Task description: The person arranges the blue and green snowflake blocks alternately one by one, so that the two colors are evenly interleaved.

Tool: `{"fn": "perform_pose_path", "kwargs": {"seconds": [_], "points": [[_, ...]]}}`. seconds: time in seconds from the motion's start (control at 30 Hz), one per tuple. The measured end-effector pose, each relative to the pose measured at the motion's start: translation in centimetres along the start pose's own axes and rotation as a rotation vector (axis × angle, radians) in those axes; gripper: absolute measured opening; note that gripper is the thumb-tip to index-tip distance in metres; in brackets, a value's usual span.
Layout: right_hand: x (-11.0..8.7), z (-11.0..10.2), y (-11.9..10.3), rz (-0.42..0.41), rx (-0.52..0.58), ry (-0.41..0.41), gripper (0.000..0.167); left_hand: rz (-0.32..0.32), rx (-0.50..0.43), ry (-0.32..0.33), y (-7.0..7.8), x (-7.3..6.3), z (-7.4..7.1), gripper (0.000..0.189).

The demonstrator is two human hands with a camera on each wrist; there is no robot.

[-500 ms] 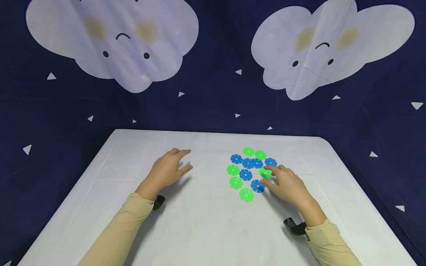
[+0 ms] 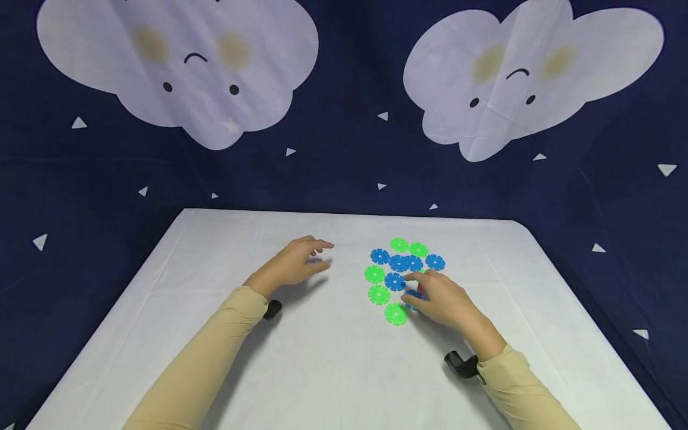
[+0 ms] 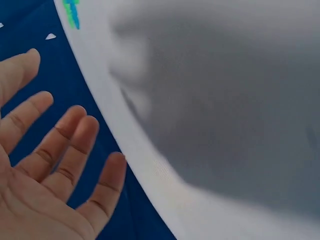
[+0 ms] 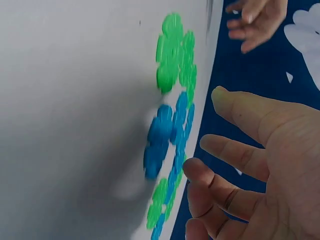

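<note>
Several flat, notched plastic discs lie grouped on the white table, some blue, like this blue disc [image 2: 395, 282], and some green, like this green disc [image 2: 396, 314]. Over the right side of the group hovers my right hand [image 2: 443, 298], thumb and fingers apart, nothing held. It partly hides a blue disc and a green disc beneath it. In the right wrist view its fingers are spread beside the discs. My left hand [image 2: 292, 261] hangs above the table left of the group, fingers loosely extended and holding nothing; the left wrist view shows its palm bare.
The white table [image 2: 333, 370] ends at a far edge before a dark blue curtain [image 2: 344, 167] printed with clouds and small triangles. A black wrist camera [image 2: 461, 364] is strapped at the right cuff, another black camera [image 2: 273, 309] at the left.
My left hand has moved right, toward the discs. My right hand has shifted left over the group, now covering more of the green and blue discs on that side.
</note>
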State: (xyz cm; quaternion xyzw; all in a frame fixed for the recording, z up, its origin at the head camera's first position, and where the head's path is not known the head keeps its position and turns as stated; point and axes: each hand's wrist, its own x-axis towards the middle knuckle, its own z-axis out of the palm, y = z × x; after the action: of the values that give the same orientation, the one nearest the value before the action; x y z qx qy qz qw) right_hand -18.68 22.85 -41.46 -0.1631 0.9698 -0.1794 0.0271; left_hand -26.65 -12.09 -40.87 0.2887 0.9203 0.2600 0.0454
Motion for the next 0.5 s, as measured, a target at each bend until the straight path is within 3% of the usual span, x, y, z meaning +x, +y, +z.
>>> {"fn": "perform_pose_path", "kwargs": {"seconds": [0.3, 0.5], "points": [[1.5, 0.8, -0.9, -0.03, -0.003, -0.038, 0.049, 0.013, -0.014, -0.098, 0.2, 3.9, 1.8, 0.047], [2.5, 0.5, -0.2, -0.002, -0.025, -0.045, 0.054, 0.029, 0.091, -0.117, 1.4, 5.8, 3.0, 0.046]]}}
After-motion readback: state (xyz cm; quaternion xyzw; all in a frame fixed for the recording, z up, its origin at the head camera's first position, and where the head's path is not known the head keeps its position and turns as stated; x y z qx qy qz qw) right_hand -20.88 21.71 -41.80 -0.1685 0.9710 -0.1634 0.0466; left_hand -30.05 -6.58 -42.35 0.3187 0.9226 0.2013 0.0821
